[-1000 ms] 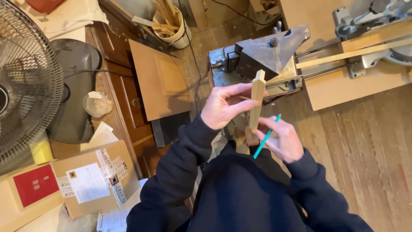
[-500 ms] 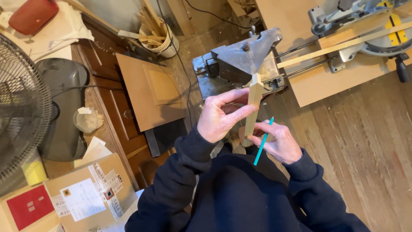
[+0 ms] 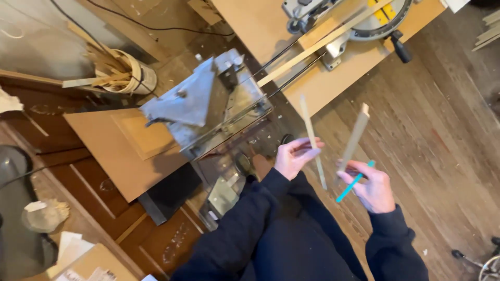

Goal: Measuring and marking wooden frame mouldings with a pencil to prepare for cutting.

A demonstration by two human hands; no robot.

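Change: half a second ago both hands met on one upright piece of wood; now they have drawn apart, each with its own strip.
Thin strip (image 3: 312, 140): narrow, pale, flat-sided wood, nearly upright and leaning slightly left at the top, pinched in the left hand (image 3: 294, 157) between thumb and fingertips, above the floorboards.
Wider strip (image 3: 354, 136): pale wood with a square-cut top end, tilted right, gripped low by the right hand (image 3: 371, 186).
Pencil (image 3: 354, 181): slim turquoise stick, held in the same right hand, slanting up to the right across the fingers.
Hands: apart, each closed on its strip; dark sleeves reach to the wrists.
Floor (image 3: 442, 130): worn brown planks with visible grain.
Metal stand (image 3: 208, 104): grey, angular sheet-metal machine just left of the left hand.
Mitre saw (image 3: 359, 15): on a flat tan board, a long wood batten lying across it.
Bucket (image 3: 133, 73): round, pale, full of wood offcuts, far left.
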